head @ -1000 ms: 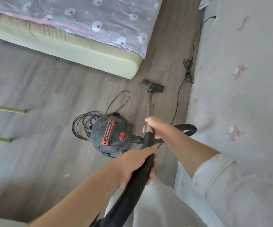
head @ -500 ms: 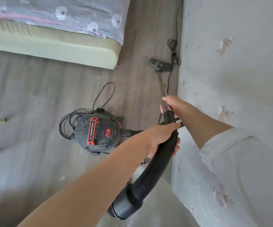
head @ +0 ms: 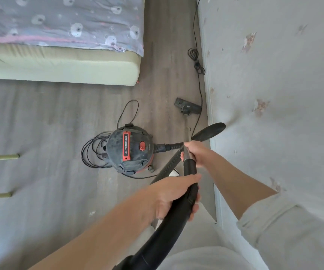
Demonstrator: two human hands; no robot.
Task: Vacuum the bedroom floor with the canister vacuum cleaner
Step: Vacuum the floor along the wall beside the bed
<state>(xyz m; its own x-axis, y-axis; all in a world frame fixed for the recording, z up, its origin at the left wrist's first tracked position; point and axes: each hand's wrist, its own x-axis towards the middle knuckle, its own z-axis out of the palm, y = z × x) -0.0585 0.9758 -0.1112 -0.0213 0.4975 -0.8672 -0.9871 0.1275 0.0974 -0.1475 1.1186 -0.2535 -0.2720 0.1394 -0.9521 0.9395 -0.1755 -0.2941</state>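
Head cam: both hands (head: 173,193) grip wand (head: 186,152); nozzle (head: 188,108) ahead by wall (head: 274,94).

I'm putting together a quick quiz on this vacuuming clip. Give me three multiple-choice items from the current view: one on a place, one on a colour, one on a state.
1. Where does the floor nozzle sit?
A. under the bed
B. on the floor near the wall's baseboard
C. on top of the canister

2. What colour is the round switch on the canister?
A. red
B. blue
C. yellow

3. How is the wand held?
A. by the left hand alone
B. by both hands
C. lying loose on the floor

Answers:
1 B, the nozzle lies flat on the wood floor beside the baseboard.
2 A, the switch shows red against the dark lid.
3 B, the right hand grips the metal tube and the left hand grips the black handle section below it.
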